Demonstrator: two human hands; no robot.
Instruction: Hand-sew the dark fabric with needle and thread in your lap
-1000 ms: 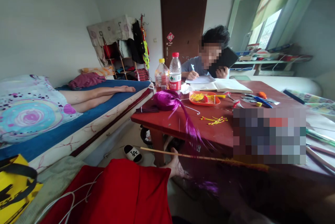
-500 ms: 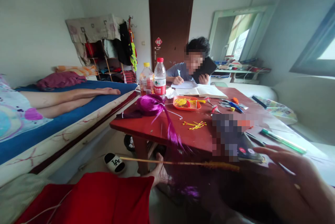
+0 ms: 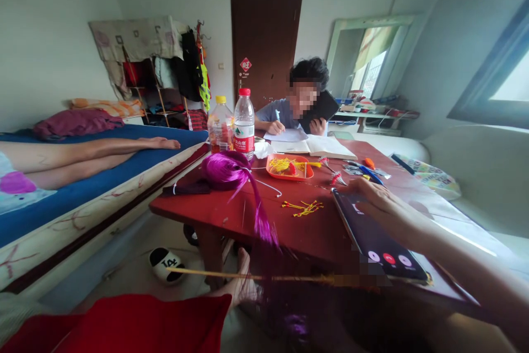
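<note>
My right hand [image 3: 378, 201] reaches in from the right over the upper part of a smartphone [image 3: 382, 243] lying near the table's front edge. Its fingers look stretched out, slightly blurred; whether they touch the screen I cannot tell. Round call buttons glow at the phone's near end. My left hand is out of view. Left of the phone lie several yellow stems with red tips [image 3: 303, 208]. A bundle of shiny purple strands [image 3: 225, 171] rests farther left, its loose ends trailing over the edge. Below the edge, a thin stick [image 3: 223, 273] lies crosswise.
An orange tray [image 3: 289, 168] holds more yellow stems. Two bottles, one with a red cap [image 3: 244, 127], stand behind the purple bundle. Blue-handled pliers [image 3: 372, 174] lie beyond the phone. Across the red table [image 3: 190, 204], a person [image 3: 273, 113] writes beside an open book [image 3: 326, 146].
My right hand has moved forward and left, from the table's near right corner to over the phone's upper part. The view has shifted slightly.
</note>
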